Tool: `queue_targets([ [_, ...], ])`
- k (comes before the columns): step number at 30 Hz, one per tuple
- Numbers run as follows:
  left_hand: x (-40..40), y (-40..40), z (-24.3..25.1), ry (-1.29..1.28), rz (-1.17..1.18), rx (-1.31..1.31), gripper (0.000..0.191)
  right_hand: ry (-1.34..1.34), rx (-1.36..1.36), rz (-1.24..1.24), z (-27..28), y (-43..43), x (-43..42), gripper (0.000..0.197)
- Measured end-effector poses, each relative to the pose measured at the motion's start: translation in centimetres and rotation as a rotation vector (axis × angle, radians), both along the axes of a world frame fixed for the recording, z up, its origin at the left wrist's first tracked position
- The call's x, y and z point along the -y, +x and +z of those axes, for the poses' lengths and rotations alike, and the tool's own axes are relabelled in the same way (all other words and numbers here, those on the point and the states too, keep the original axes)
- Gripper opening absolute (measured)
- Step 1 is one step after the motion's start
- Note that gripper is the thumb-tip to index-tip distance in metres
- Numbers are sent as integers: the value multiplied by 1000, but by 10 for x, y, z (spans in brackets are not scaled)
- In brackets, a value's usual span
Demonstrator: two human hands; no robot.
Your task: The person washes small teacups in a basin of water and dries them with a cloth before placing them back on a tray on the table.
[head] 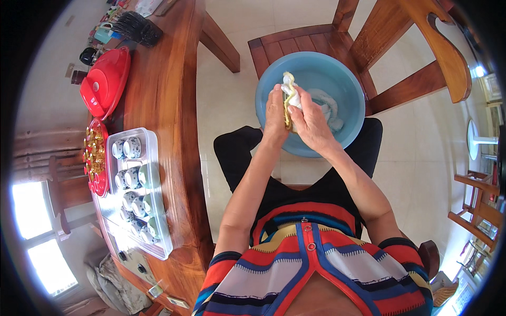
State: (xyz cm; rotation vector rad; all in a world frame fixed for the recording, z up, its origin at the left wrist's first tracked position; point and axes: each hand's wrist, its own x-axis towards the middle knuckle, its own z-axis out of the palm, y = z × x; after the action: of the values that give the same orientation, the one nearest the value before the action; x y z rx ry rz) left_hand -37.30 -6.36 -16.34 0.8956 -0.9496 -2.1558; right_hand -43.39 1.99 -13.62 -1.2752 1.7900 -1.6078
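Note:
Above a blue plastic basin (272, 63), my left hand (275, 114) and my right hand (314, 122) press a white cloth with a yellow edge (291, 93) between them. My left palm lies flat along the cloth's left side. The fingers and thumb of my right hand curl over its other side. Whether something is wrapped inside the cloth cannot be made out. A second, wet-looking white cloth (334, 112) lies low in the basin, just right of my right hand. The basin rests on the seat of a wooden chair (284, 41), in front of my knees.
To my left runs a wooden table (170, 75). A clear plastic tray (152, 138) on it holds several small patterned cups (133, 177) and green cups (148, 205). Beyond are a red tray with gold-coloured items (95, 154), a red lidded dish (104, 85) and a black holder (138, 29).

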Motion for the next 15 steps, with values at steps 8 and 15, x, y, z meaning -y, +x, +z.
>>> queue_targets([
  [8,27,11,7,253,-151,72,35,-30,-161,204,1,-2,-3,44],
  [15,39,15,15,321,-218,35,37,-88,-731,200,-6,-12,2,43],
])
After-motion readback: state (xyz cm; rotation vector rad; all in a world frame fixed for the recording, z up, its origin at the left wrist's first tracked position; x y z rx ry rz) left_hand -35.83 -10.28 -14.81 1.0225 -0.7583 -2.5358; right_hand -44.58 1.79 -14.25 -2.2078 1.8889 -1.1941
